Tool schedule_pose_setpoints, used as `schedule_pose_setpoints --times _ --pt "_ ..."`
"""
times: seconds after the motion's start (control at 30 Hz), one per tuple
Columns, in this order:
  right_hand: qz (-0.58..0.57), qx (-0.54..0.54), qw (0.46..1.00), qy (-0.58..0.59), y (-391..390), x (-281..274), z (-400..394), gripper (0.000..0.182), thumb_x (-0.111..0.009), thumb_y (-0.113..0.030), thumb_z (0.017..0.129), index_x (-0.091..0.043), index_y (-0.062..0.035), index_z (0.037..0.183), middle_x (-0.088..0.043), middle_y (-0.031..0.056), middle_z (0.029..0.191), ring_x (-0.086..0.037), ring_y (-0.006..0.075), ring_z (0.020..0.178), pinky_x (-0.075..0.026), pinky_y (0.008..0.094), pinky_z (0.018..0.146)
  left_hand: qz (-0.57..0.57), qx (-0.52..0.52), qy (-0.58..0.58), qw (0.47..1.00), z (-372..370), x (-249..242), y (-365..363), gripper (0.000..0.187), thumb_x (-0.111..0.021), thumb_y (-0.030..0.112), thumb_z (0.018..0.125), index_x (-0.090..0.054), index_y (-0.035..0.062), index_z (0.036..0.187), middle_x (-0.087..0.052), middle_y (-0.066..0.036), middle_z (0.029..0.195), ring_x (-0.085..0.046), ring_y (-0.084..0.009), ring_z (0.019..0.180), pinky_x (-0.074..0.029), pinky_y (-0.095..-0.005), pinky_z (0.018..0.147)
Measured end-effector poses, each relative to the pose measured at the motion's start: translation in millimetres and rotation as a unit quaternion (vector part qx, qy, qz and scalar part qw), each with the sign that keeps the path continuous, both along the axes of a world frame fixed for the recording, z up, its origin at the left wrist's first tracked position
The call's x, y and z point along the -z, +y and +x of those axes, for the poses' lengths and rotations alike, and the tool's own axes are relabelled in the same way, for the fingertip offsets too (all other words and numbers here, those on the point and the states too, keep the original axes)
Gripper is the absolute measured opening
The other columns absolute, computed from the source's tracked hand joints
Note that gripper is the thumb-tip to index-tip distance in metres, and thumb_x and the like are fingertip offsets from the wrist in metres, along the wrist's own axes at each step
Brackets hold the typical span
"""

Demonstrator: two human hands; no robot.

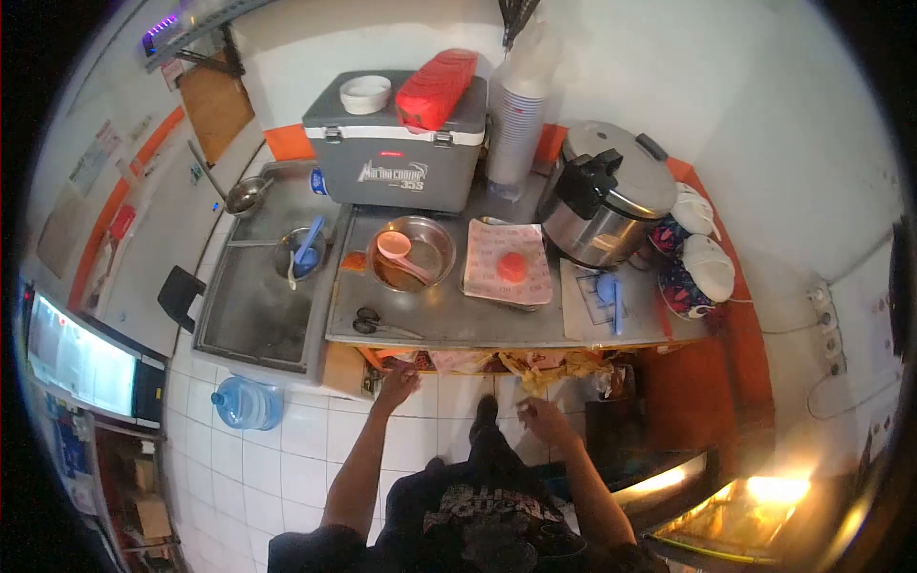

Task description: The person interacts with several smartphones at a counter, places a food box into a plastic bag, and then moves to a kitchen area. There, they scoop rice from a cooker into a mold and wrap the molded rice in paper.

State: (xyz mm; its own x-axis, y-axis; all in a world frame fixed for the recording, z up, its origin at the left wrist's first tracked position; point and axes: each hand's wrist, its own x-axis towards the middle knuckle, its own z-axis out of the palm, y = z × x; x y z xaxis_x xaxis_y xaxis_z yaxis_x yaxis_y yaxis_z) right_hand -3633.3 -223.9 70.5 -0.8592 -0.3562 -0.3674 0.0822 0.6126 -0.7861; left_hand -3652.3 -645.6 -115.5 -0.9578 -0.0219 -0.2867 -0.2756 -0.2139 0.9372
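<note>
Below the front edge of the grey metal table (444,310), a crumpled, yellowish wrapping (564,366) is seen on the under-shelf. Its long axis is set roughly along that edge, and its left part droops toward the floor. The left hand (399,382) is held at the shelf opening, near the table's front left corner, fingers curled; whether anything is grasped cannot be told. The right hand (543,420) is held just in front of the wrapping, fingers bent; its grip likewise cannot be made out.

On the tabletop, near the front left corner, black-handled scissors (384,328) are laid, blades directed right. Behind them a round steel bowl (435,239) is placed, with a pink ladle (394,244) inside. To its right a rectangular tray lined with printed pink paper (497,286) is set, bearing a round red object (512,266). Toward the right edge, a blue ladle (616,307) is laid, handle toward the front edge. From above, the shelf is partly covered by the tabletop. The wrapping's surface is wrinkled, its outline ragged.
</note>
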Motion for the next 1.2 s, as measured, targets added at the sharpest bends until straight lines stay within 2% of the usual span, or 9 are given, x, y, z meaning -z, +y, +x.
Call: schedule_pose_setpoints --times 0.07,0.13,0.23,0.33,0.4,0.6,0.77,1.07,1.2 --pt "0.008 -0.028 0.998 0.064 -29 -22 -89 0.027 -0.065 -0.025 0.1 -0.067 -0.003 0.115 -0.072 0.0124 0.086 -0.071 0.0238 0.075 -0.056 0.0367 0.072 -0.162 -0.016 0.223 0.961 -86 -12 39 0.026 -0.064 0.019 0.102 -0.06 0.0034 0.122 -0.071 -0.008 0.105 -0.07 -0.019 0.095 -0.057 -0.0303 0.079" --pt "0.031 -0.095 0.981 0.165 -47 -7 -176 0.028 -0.069 -0.024 0.097 -0.065 -0.003 0.116 -0.07 0.0143 0.085 -0.07 0.0287 0.077 -0.055 0.0392 0.075 -0.227 -0.014 0.012 0.974 -156 -19 64 0.03 -0.067 0.022 0.1 -0.061 0.0037 0.123 -0.072 -0.009 0.107 -0.07 -0.0197 0.096 -0.058 -0.0329 0.079" --pt "0.036 -0.145 0.963 0.224 -76 34 -276 0.034 -0.072 -0.022 0.093 -0.064 -0.0042 0.12 -0.068 0.0157 0.091 -0.07 0.0326 0.084 -0.055 0.0433 0.079 -0.238 -0.125 0.034 0.963 -197 -26 107 0.032 -0.067 0.026 0.099 -0.063 0.0037 0.121 -0.073 -0.01 0.105 -0.071 -0.0208 0.089 -0.057 -0.0362 0.076" --pt "0.032 -0.148 0.95 0.275 -116 46 -341 0.04 -0.075 -0.021 0.089 -0.062 -0.0059 0.124 -0.065 0.0156 0.101 -0.068 0.034 0.093 -0.055 0.0467 0.083 -0.012 -0.184 -0.089 0.979 -249 16 113 0.03 -0.065 0.026 0.099 -0.067 0.0015 0.116 -0.074 -0.009 0.096 -0.07 -0.0205 0.078 -0.056 -0.0361 0.072" --pt "0.033 -0.163 0.944 0.286 -131 58 -360 0.044 -0.076 -0.021 0.087 -0.061 -0.0067 0.126 -0.063 0.0153 0.107 -0.067 0.0342 0.097 -0.054 0.0477 0.085 -0.186 -0.131 -0.064 0.972 -261 -13 119 0.026 -0.063 0.023 0.1 -0.071 -0.0011 0.108 -0.073 -0.007 0.083 -0.071 -0.0181 0.075 -0.056 -0.0329 0.069" --pt "0.058 -0.239 0.942 0.227 -135 108 -396 0.039 -0.077 -0.019 0.085 -0.065 -0.0057 0.12 -0.063 0.0153 0.106 -0.067 0.0348 0.097 -0.055 0.0461 0.081 -0.231 -0.153 -0.11 0.955 -290 -59 131 0.025 -0.066 0.016 0.099 -0.072 -0.0066 0.106 -0.076 -0.011 0.086 -0.073 -0.0152 0.074 -0.057 -0.0295 0.064" --pt "-0.052 -0.138 0.981 0.127 -124 113 -405 0.015 -0.069 -0.017 0.085 -0.068 -0.0023 0.082 -0.066 0.0214 0.087 -0.065 0.0417 0.086 -0.051 0.0516 0.079 -0.196 -0.124 -0.076 0.97 -299 -62 125 0.022 -0.067 0.013 0.098 -0.072 -0.0066 0.106 -0.076 -0.012 0.084 -0.073 -0.0152 0.074 -0.058 -0.0297 0.065" --pt "0.037 -0.18 0.981 0.067 -122 93 -422 0.019 -0.067 -0.013 0.092 -0.071 0.0041 0.098 -0.072 0.021 0.096 -0.071 0.0349 0.088 -0.055 0.0432 0.08 -0.156 -0.116 -0.17 0.966 -310 -67 116 0.026 -0.072 0.015 0.092 -0.072 -0.008 0.104 -0.077 -0.014 0.086 -0.075 -0.0191 0.077 -0.06 -0.0348 0.07" --pt "0.032 -0.097 0.993 0.055 -122 94 -416 0.022 -0.067 -0.013 0.092 -0.067 0.004 0.107 -0.071 0.0198 0.092 -0.071 0.0338 0.087 -0.056 0.0432 0.081 -0.371 -0.045 -0.032 0.927 -297 -13 114 0.029 -0.077 0.018 0.087 -0.073 -0.0055 0.104 -0.077 -0.018 0.09 -0.076 -0.0216 0.078 -0.059 -0.0359 0.07"
